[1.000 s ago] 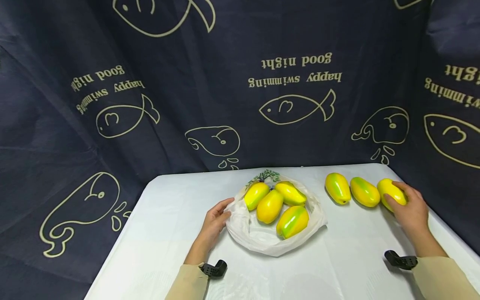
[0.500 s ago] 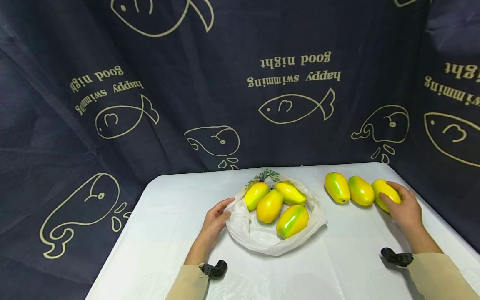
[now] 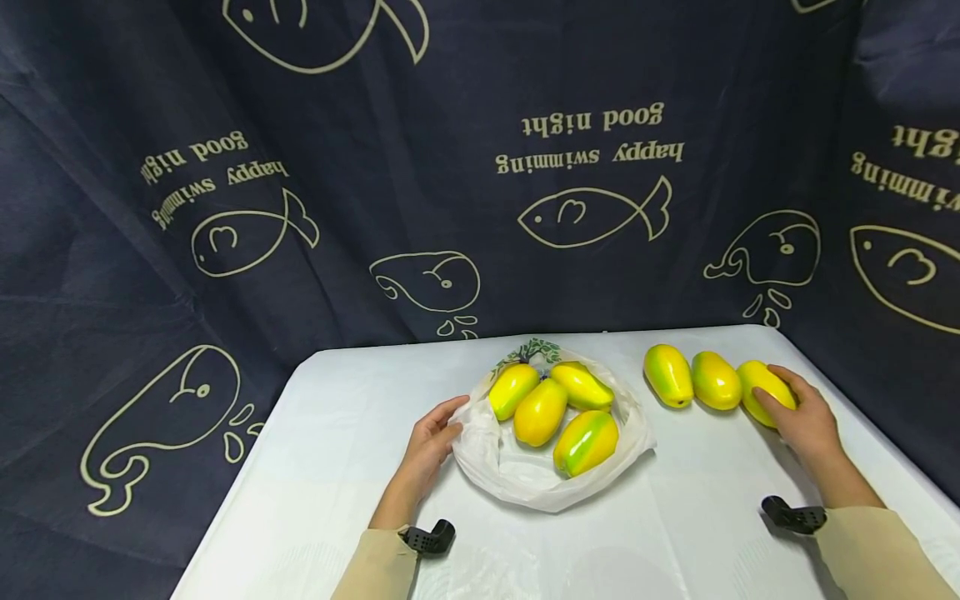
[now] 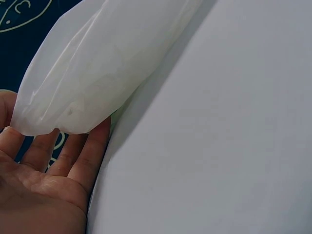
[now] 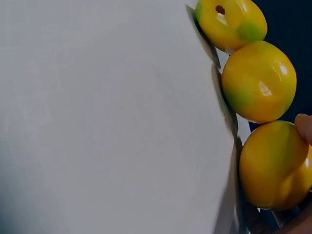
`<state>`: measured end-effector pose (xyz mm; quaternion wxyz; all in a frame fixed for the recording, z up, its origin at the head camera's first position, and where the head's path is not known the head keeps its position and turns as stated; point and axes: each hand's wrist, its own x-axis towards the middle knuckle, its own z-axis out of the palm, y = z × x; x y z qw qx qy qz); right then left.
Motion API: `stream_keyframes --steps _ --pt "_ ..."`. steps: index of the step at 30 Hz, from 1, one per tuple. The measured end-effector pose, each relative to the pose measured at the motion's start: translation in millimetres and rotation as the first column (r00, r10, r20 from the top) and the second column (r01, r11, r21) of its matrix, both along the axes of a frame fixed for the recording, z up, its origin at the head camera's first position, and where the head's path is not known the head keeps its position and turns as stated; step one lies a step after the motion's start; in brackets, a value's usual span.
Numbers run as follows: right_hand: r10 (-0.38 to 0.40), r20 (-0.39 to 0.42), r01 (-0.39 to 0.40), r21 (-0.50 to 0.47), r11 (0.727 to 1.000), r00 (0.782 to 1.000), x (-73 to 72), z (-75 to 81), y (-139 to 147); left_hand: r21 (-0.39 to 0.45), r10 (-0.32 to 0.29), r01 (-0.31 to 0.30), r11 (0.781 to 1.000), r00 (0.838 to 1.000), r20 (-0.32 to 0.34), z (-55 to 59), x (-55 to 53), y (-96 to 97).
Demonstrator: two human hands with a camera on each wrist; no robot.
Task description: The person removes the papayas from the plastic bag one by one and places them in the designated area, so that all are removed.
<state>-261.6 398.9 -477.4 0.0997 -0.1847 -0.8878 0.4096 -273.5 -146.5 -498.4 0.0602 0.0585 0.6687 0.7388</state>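
A white plastic bag [image 3: 480, 475] stands wide-mouthed on the table, its rim rolled outward. Several yellow-green mangoes [image 3: 540, 412] lie inside it. My left hand [image 3: 423, 454] pinches the bag's left edge between thumb and fingers; in the left wrist view the fingers [image 4: 90, 156] reach behind the plastic. To the right of the bag, my right hand [image 3: 810, 421] grips the rightmost mango [image 3: 757, 392] of a row of three, thumb on the near side. In the right wrist view this mango [image 5: 273, 165] touches the middle mango [image 5: 258, 80]. The left mango [image 3: 668, 377] is at the row's other end.
A white cloth covers the table [image 3: 322, 467]. Behind and beside it hangs a dark blue curtain [image 3: 420, 167] with fish and whale prints. The three-mango row lies near the table's back right corner.
My right hand has slid left with the rightmost mango, and the other two mangoes in the row have shifted left too. My left hand and the bag have stayed in place.
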Motion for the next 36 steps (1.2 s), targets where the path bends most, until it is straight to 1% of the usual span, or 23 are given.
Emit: stream_keyframes --steps 4,8,13,19,26,31,36 --pt "-0.001 0.014 0.001 -0.002 1.0 1.0 0.2 0.4 0 0.0 0.003 -0.003 1.0 1.0 0.003 -0.1 -0.1 0.0" --pt "0.0 0.005 0.0 0.001 1.0 1.0 1.9 0.3 0 0.004 0.002 -0.002 1.0 1.0 0.006 -0.2 -0.4 0.0" --pt "0.009 -0.015 -0.009 0.042 0.999 1.0 3.8 -1.0 -1 0.011 -0.005 0.005 1.0 1.0 0.002 -0.3 -0.6 0.2" --pt "0.025 -0.059 -0.017 0.146 0.989 0.998 5.6 -4.8 0 -0.002 -0.01 0.01 1.0 1.0 -0.004 0.4 -0.3 0.1" --pt "0.041 -0.151 -0.004 0.235 0.972 0.988 7.8 -9.2 1 -0.003 -0.004 0.004 1.0 1.0 -0.003 0.2 0.8 0.0" --pt "0.049 -0.192 0.005 0.27 0.963 0.98 11.3 -9.0 0 -0.017 -0.002 0.002 1.0 1.0 -0.011 -0.9 1.5 0.1" --pt "0.056 -0.203 0.0 0.263 0.965 0.978 14.2 -3.7 -3 -0.017 0.0 -0.001 1.0 1.0 -0.018 0.0 1.0 0.5"
